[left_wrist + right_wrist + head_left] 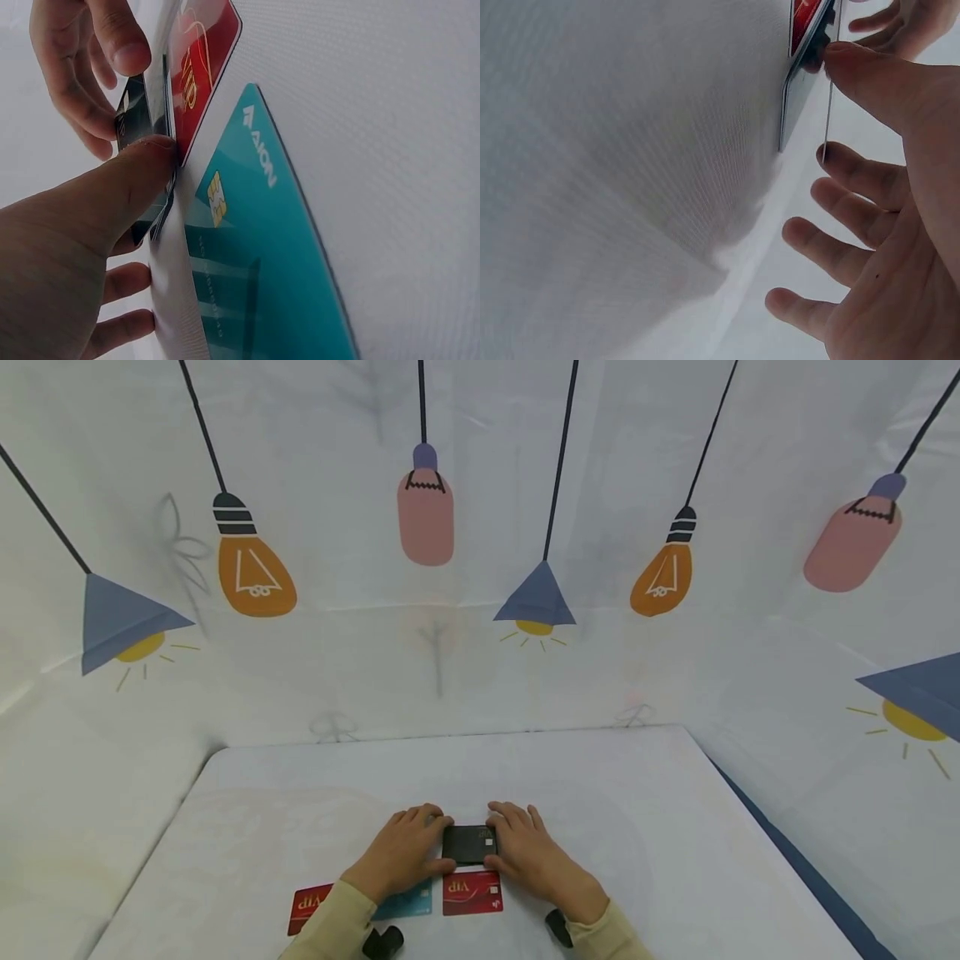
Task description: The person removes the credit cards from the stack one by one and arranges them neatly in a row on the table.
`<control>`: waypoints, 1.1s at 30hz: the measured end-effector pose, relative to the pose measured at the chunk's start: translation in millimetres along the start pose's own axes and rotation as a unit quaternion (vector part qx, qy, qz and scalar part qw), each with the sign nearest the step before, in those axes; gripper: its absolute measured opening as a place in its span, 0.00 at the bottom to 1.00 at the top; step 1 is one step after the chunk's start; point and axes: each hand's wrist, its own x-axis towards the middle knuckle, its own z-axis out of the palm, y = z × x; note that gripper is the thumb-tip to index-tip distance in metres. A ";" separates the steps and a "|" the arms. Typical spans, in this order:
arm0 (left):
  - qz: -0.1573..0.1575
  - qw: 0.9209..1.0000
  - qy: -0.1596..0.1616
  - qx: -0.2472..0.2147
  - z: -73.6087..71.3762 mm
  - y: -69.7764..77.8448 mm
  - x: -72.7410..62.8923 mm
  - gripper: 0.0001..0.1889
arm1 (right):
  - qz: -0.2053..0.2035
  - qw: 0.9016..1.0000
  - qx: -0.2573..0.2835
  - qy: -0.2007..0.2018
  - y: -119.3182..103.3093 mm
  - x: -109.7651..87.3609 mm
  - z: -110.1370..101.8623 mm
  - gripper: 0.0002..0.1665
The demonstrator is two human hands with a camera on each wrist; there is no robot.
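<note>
Both hands hold a black card (463,847) with a chip, one at each end. The left hand (401,853) pinches its left end, thumb on the near edge. At the opposite end the right hand (538,858) does the same, its other fingers spread in the right wrist view. That view shows the held card edge-on, tilted slightly off a lower card (796,97) on the table. A red VIP card (472,893) lies just in front. Beside it is a teal card (259,247), partly covered by the left arm in the head view.
Another red VIP card (306,903) lies at the far left, partly behind the left sleeve. The white table (600,793) reaches back to a wall (337,677) printed with hanging lamps. Black wrist devices (384,942) sit at both cuffs.
</note>
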 end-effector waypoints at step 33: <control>0.042 0.998 0.039 0.033 -5.5 20.1 3.4 0.34 | -0.009 0.995 0.082 0.063 18.2 -17.1 -7.1 0.38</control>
